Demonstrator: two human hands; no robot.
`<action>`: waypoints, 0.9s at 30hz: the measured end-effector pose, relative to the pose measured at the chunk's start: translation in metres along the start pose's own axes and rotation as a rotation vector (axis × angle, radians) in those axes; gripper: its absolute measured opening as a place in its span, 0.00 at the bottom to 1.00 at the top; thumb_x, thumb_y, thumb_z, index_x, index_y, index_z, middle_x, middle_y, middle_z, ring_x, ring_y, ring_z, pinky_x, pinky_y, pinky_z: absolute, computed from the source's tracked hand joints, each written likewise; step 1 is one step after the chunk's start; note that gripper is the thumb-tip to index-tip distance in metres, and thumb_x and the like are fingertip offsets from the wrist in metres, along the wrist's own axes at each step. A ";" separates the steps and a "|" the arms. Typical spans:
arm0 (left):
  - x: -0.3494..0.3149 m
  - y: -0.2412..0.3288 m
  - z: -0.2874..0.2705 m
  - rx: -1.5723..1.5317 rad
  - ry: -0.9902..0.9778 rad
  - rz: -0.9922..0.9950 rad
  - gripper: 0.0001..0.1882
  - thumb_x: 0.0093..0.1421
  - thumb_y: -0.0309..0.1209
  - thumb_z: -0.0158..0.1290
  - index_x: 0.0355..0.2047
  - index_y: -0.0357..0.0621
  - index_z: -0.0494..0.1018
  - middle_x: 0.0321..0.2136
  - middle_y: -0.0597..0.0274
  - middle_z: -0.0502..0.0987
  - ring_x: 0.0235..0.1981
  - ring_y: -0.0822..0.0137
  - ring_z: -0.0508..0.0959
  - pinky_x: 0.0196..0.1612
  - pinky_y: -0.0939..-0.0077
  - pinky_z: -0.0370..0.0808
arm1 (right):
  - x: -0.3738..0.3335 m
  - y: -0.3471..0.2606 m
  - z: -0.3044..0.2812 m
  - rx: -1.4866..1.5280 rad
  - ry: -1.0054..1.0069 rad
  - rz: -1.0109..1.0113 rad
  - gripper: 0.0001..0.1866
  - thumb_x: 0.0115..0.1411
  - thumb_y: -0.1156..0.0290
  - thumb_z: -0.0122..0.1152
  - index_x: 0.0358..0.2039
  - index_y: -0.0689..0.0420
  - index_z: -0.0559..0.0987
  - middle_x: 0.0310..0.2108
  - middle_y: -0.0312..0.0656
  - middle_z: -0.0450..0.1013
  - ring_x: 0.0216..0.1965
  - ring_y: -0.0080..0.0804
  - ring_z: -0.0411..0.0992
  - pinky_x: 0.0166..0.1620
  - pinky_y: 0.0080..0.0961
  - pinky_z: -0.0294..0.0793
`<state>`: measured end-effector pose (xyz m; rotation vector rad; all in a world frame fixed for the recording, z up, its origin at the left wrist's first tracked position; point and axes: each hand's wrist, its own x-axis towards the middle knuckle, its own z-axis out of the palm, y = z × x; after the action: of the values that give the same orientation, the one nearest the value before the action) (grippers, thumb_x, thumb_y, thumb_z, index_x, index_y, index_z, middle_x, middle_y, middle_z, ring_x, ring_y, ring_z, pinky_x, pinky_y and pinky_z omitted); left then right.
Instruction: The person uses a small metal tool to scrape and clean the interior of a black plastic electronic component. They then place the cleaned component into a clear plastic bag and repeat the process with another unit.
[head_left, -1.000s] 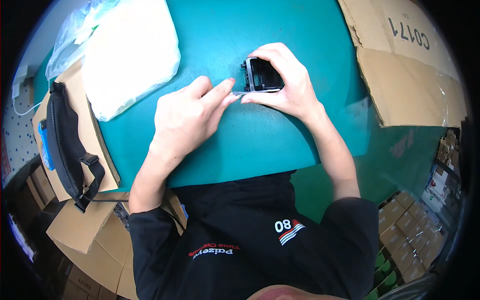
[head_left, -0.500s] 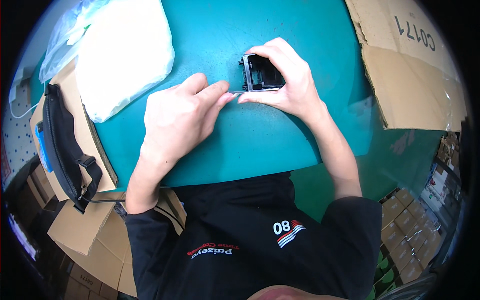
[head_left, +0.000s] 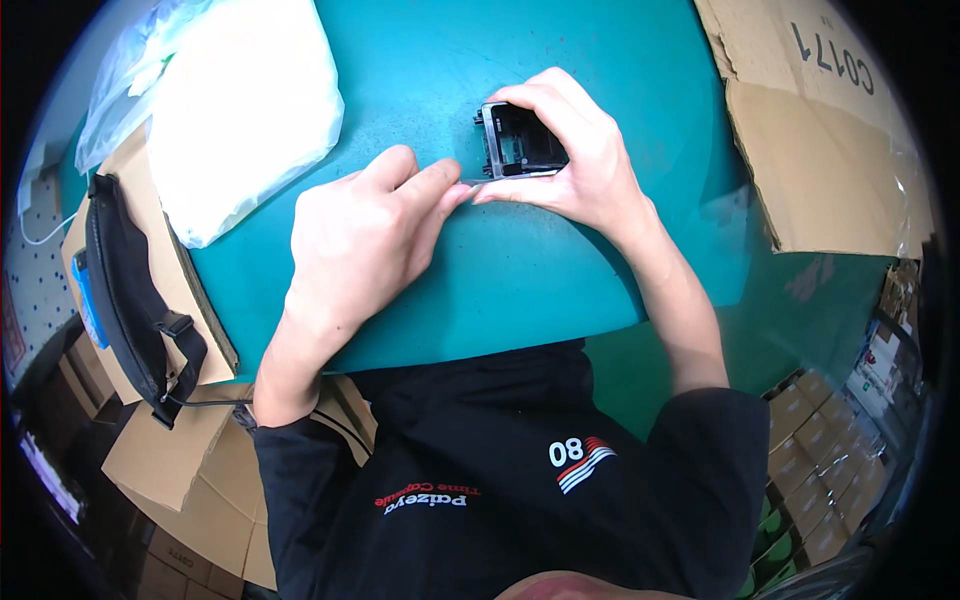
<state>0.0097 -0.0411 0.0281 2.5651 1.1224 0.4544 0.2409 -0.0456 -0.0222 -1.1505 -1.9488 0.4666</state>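
Note:
My right hand (head_left: 590, 165) is wrapped round a small black plastic housing (head_left: 538, 145), its fingers over the top and the thumb along the lower edge. The housing is open and boxy, with a pale rim and small black tabs on its left side. My left hand (head_left: 360, 235) is closed, thumb and index finger pinching a thin greyish strip (head_left: 482, 184) at the housing's lower left corner. Whether this strip is film or tape I cannot tell. The fingertips of both hands nearly meet there.
A green mat (head_left: 470, 290) covers the table. A white plastic bag (head_left: 250, 110) lies at the left, beside a black belt bag (head_left: 125, 280) on cardboard. An opened cardboard box (head_left: 810, 160) stands at the right. Stacked small cartons (head_left: 815, 450) sit at the lower right.
The hands keep almost the same pose. At the left fingertips, the thin strip looks a little broader and more bent. The whole view has shifted slightly.

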 end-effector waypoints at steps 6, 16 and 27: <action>0.006 -0.003 0.003 0.033 0.019 0.007 0.08 0.64 0.40 0.59 0.31 0.54 0.78 0.21 0.63 0.67 0.18 0.59 0.75 0.20 0.65 0.70 | -0.001 0.000 0.000 -0.011 0.004 -0.002 0.35 0.39 0.52 0.84 0.44 0.56 0.79 0.34 0.41 0.72 0.34 0.40 0.75 0.37 0.33 0.78; 0.004 -0.006 0.002 0.011 0.009 0.005 0.07 0.63 0.40 0.60 0.33 0.54 0.80 0.21 0.63 0.67 0.18 0.60 0.76 0.20 0.66 0.71 | -0.001 0.000 0.000 -0.015 -0.007 0.013 0.35 0.39 0.52 0.84 0.44 0.56 0.79 0.35 0.41 0.72 0.35 0.40 0.75 0.38 0.33 0.79; 0.010 -0.009 0.004 0.018 0.043 -0.005 0.06 0.63 0.35 0.61 0.38 0.50 0.83 0.21 0.62 0.70 0.17 0.60 0.72 0.22 0.67 0.69 | -0.002 -0.001 0.000 -0.025 -0.014 0.017 0.36 0.40 0.51 0.85 0.45 0.57 0.78 0.36 0.42 0.72 0.36 0.40 0.75 0.39 0.33 0.79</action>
<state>0.0114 -0.0285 0.0222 2.5790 1.1528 0.5020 0.2408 -0.0479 -0.0230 -1.1831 -1.9633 0.4609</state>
